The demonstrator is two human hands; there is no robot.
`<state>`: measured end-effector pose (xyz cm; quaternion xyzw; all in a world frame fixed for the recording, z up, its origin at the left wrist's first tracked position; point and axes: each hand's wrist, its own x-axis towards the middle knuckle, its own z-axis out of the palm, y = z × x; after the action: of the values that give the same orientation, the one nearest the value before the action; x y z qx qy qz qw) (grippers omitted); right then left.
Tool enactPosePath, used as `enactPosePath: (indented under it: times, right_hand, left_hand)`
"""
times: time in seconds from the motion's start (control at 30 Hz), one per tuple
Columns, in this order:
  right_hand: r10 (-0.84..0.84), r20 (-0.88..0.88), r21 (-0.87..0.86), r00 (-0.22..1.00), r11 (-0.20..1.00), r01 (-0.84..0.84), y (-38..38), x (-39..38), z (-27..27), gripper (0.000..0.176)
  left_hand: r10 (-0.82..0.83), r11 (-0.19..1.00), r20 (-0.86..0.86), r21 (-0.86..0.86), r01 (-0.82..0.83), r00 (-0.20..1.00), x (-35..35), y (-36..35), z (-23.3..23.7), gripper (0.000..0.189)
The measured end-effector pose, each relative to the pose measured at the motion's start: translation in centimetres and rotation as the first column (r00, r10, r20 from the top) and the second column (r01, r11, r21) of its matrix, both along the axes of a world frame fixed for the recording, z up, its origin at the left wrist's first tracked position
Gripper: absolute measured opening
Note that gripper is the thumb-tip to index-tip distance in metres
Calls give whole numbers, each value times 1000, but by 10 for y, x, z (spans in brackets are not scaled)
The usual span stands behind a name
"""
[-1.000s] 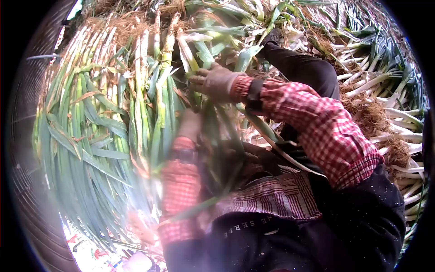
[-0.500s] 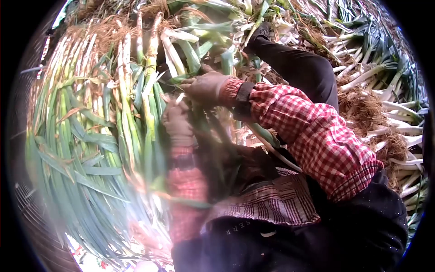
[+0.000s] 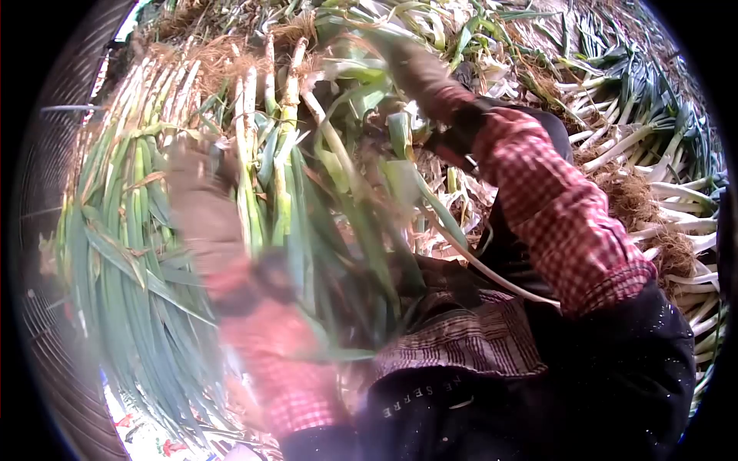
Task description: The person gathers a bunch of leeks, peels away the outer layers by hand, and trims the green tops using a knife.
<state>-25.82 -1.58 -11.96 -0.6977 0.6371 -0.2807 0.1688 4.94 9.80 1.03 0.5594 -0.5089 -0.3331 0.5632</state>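
Note:
My left hand [image 3: 201,196], in a beige glove and smeared by motion, is over the bundle of unpeeled leeks [image 3: 115,200] on the left; its fingers do not show clearly. My right hand [image 3: 419,73], gloved too and blurred, is at the upper middle above leafy scraps [image 3: 477,73]. Between the hands a leek [image 3: 330,138] leans with its pale shaft up and green leaves toward my lap. Thicker leeks [image 3: 289,107] with brown roots stand beside it, to the right of my left hand.
Peeled leeks [image 3: 615,146] with white shafts and roots lie heaped along the right side. My dark-trousered leg [image 3: 550,131] lies between them and the scraps. A single long stalk [image 3: 492,273] crosses near my lap. A ribbed dark surface [image 3: 58,230] borders the far left.
My hands were close together at the middle leeks and have parted. The left has swung left over the bundle; the right has moved up and to the right. The view has shifted slightly.

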Motion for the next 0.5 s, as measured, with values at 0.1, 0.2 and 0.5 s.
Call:
enactPosePath:
  times: [0.1, 0.2, 0.5]
  right_hand:
    - [88, 142, 73, 986, 992, -99, 28, -37, 21, 26]
    - [528, 44, 252, 848, 815, -521, 102, -17, 11, 38]
    - [342, 110, 328, 933, 874, -358, 65, -12, -60, 50]
  left_hand:
    - [-234, 953, 707, 302, 13, 667, -42, 48, -94, 28]
    - [-285, 824, 527, 561, -75, 801, -70, 67, -175, 47]
    - [-372, 615, 653, 706, -351, 660, -116, 49, -147, 62]
